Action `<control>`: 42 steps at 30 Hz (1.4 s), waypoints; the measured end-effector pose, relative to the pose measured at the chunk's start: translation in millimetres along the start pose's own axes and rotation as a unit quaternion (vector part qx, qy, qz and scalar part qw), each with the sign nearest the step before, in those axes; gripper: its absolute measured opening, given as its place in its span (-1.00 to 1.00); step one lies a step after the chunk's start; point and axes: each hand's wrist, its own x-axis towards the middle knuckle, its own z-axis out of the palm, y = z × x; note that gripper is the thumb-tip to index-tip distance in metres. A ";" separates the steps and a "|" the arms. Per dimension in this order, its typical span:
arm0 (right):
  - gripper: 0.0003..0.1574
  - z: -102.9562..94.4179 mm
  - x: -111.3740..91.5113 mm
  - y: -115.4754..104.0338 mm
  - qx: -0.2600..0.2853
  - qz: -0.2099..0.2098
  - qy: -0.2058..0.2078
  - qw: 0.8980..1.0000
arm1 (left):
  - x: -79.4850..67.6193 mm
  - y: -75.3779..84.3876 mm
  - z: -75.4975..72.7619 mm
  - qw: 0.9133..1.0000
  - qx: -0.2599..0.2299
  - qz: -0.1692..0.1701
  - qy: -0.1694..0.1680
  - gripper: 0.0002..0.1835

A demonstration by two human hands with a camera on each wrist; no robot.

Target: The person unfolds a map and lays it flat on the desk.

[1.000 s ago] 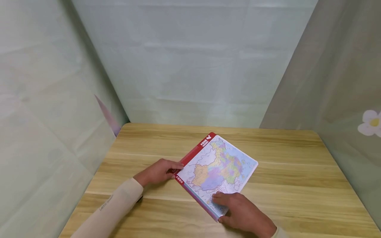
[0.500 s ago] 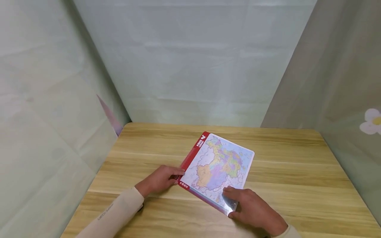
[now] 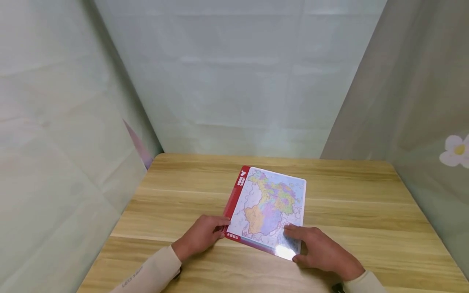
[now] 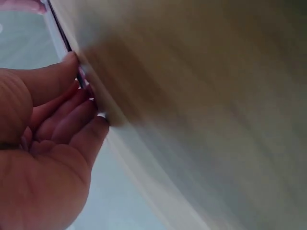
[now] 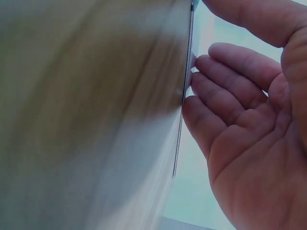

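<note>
A thin map board [image 3: 269,203] with a red left border lies slightly turned on the wooden table. It carries a coloured map of China on a pale ground, and light glares at its near right corner. My left hand [image 3: 203,234] pinches the red border near the lower left corner. My right hand [image 3: 322,248] holds the lower right part, one finger over the map's face and the thumb at the corner. From the left wrist, the hand [image 4: 53,139] has its thumb and fingertips at the board's edge. The right wrist view has the fingertips [image 5: 194,108] against the thin edge.
The wooden tabletop [image 3: 351,215] extends around the board to all sides. Pale fabric curtains [image 3: 234,81] stand at the back and both sides, with a flower print [image 3: 454,150] on the right one.
The map board has turned counterclockwise, so its far end has swung left and its near edge runs flatter. Both hands have turned with it, the left moving nearer, the right shifting rightward.
</note>
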 end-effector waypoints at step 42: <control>-0.14 8.8 12.6 -9.1 -0.067 0.090 0.057 0.992 | -9.1 -0.3 0.6 1.000 0.024 0.001 -0.020 -0.43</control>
